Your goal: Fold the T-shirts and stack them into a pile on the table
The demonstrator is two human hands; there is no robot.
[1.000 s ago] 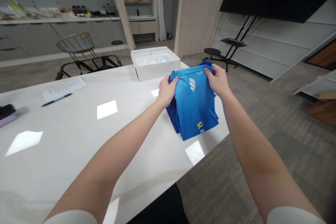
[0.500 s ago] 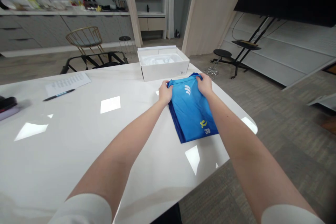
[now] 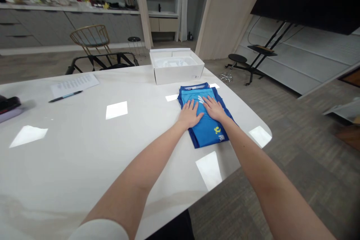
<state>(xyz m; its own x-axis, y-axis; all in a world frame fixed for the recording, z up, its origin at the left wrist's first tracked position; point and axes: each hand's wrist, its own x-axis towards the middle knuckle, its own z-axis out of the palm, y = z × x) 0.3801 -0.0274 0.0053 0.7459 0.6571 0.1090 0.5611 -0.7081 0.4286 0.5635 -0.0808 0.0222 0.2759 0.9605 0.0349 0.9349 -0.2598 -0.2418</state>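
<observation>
Left hand [image 3: 190, 114] and right hand [image 3: 214, 108] lie flat from where I'm watching, palms down and fingers spread on a folded blue jersey [image 3: 206, 137]. Neither hand is gripping; both are open and pressing on the cloth, side by side and just apart. A white logo [image 3: 200, 99] shows at their fingertips, and a yellow emblem [image 3: 217, 130] sits just past the right hand, with small lettering beside it that I can't read at this resolution.

The jersey lies squarely on a glossy white table [image 3: 70, 157], near its far right edge, with darker navy cloth showing around the lighter blue panel. Just behind it, close to the far edge, stands an open white cardboard box [image 3: 176, 77], with a white moulded insert [image 3: 174, 62] inside. I can't tell whether the jersey touches the box.

Toward the far left of the table, a sheet of printed paper [image 3: 74, 85] lies with a dark pen [image 3: 65, 96] along its near edge. At the left edge of my view, a black object [image 3: 8, 104] rests on a pale lilac item [image 3: 8, 115]. Beyond the table stand a gold wire chair [image 3: 90, 36] and a dark round stool [image 3: 237, 58].
</observation>
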